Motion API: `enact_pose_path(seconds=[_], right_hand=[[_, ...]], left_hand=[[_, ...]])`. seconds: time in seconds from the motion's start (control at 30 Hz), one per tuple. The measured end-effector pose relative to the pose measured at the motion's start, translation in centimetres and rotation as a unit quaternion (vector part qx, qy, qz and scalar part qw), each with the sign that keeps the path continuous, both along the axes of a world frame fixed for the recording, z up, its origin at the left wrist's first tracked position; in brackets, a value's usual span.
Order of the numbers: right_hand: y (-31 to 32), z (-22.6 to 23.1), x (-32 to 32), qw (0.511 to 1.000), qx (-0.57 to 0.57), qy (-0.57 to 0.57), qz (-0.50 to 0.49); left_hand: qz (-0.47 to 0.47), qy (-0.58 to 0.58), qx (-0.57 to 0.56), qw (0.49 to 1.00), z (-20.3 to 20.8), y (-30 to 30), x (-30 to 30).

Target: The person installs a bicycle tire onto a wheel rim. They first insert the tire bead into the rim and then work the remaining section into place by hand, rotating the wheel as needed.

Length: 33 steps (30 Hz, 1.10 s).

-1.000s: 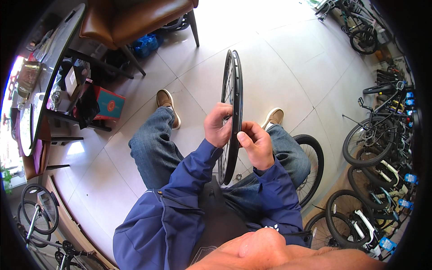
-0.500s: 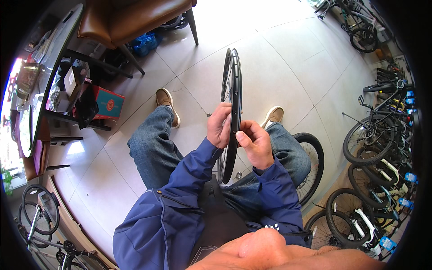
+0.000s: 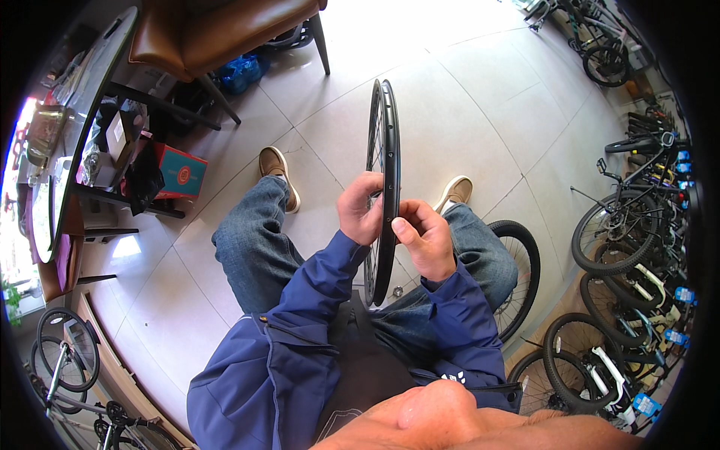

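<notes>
Between my knees stands a bare black bicycle wheel rim [image 3: 391, 142], upright and seen nearly edge-on, with no tyre on it. Small holes run along its outer face, and thin spokes show at its left side. My left hand [image 3: 361, 208] is closed at the left side, its fingertips hidden behind the rim among the spokes. From the right, my right hand [image 3: 424, 234] grips the rim with curled fingers, the thumb lying close to its outer face. Whether either hand also holds a small part cannot be made out.
A tyred wheel [image 3: 517, 277] stands beside my right knee. Many bicycles [image 3: 615, 225] line the right side; another bicycle [image 3: 67, 375] is at the lower left. A table [image 3: 90, 97], a red and teal box [image 3: 180, 172] and a brown leather chair [image 3: 217, 34] are at the left.
My left hand has shifted slightly left, its fingers repositioned at the spokes. The top of the rim has tipped slightly left. My right hand stays nearly still.
</notes>
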State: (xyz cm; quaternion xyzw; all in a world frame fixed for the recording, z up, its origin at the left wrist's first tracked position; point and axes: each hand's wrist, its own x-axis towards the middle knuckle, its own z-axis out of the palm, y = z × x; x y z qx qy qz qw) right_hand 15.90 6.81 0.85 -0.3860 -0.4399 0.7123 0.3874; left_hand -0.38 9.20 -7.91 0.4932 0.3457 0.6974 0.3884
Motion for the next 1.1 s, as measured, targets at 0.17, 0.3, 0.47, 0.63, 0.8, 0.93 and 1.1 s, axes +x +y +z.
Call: enact_pose_path(seconds=[0.17, 0.3, 0.47, 0.63, 0.8, 0.93, 1.1], right_hand=[[0.2, 0.0, 0.0, 1.0, 0.005, 0.004, 0.008], [0.1, -0.2, 0.1, 1.0, 0.005, 0.001, 0.003], [0.0, -0.3, 0.2, 1.0, 0.007, 0.0, 0.0], [0.1, -0.4, 0.2, 1.0, 0.011, -0.007, 0.003], [0.0, -0.3, 0.1, 1.0, 0.003, 0.0, -0.002], [0.1, -0.2, 0.1, 1.0, 0.003, -0.001, 0.0], [0.1, -0.2, 0.2, 1.0, 0.011, -0.008, -0.001]], left_hand=[[-0.002, 0.003, -0.035, 0.999, 1.1, -0.5, 0.0], [-0.035, -0.013, -0.048, 0.998, 1.3, -0.5, -0.2], [-0.013, -0.074, -0.01, 0.997, 0.7, 0.0, 0.5], [0.015, -0.007, 0.007, 1.0, 0.2, -0.1, 0.0], [0.001, 0.041, 0.016, 0.999, 0.2, -0.1, -0.3], [-0.045, -0.002, -0.031, 0.999, 0.3, -0.2, 0.0], [-0.016, -0.039, 0.002, 0.999, -0.2, 0.0, 0.3]])
